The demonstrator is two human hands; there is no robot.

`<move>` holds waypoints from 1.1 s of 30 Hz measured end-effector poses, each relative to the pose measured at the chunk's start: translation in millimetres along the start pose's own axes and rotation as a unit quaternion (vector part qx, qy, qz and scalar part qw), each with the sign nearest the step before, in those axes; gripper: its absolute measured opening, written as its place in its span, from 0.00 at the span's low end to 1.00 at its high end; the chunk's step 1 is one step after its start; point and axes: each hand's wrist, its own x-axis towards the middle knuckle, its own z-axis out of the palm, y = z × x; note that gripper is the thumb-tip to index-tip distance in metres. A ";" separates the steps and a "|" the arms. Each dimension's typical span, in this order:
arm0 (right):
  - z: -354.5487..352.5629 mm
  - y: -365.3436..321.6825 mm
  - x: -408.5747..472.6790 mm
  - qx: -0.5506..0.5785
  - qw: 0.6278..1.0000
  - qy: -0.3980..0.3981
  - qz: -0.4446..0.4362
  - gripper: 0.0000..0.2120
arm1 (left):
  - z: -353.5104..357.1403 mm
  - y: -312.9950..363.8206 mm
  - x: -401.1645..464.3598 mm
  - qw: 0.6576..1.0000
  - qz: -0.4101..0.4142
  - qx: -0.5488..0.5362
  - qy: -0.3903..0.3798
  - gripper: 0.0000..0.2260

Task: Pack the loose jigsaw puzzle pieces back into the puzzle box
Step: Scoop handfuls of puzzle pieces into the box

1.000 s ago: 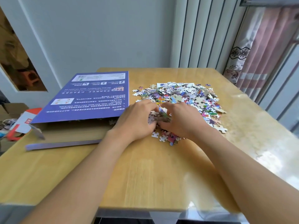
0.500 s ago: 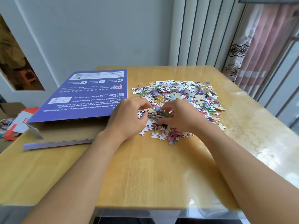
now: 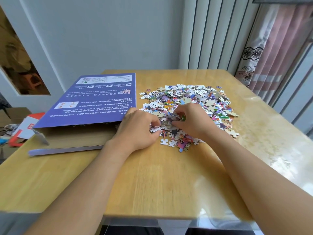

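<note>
A heap of loose jigsaw pieces (image 3: 194, 100) covers the middle right of the wooden table (image 3: 152, 180). The puzzle box (image 3: 74, 136) lies at the left, its purple printed lid (image 3: 94, 100) propped part-way over the brown tray. My left hand (image 3: 137, 129) and my right hand (image 3: 193, 122) meet at the near edge of the heap, fingers curled around a clump of pieces between them. A few single pieces (image 3: 167, 142) lie just in front of my hands.
The table's near edge (image 3: 152, 217) runs below my forearms. A wall and white vertical panels stand behind the table, a curtain (image 3: 264, 48) at the right. Cardboard and red-and-white clutter (image 3: 22, 126) sit off the table at the left.
Both hands have shifted slightly away from me into the heap and gathered more pieces between the fingers. The box and its lid have not moved.
</note>
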 end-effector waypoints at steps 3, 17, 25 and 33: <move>-1.8 -2.2 -0.5 0.044 0.998 0.032 0.011 0.13 | -5.1 -0.5 -0.9 0.997 -0.005 -0.065 0.037 0.05; -30.0 -51.4 -1.5 0.498 0.843 -0.011 0.204 0.07 | -83.6 -100.0 -34.5 0.994 -0.100 0.037 -0.021 0.31; -25.8 -83.8 4.8 0.561 0.791 -0.057 0.238 0.10 | -81.8 -119.4 -42.7 0.983 -0.136 0.107 0.068 0.17; -32.5 -153.6 1.8 0.613 0.746 -0.155 0.210 0.13 | -102.8 -88.5 -13.8 0.979 -0.129 0.123 0.096 0.13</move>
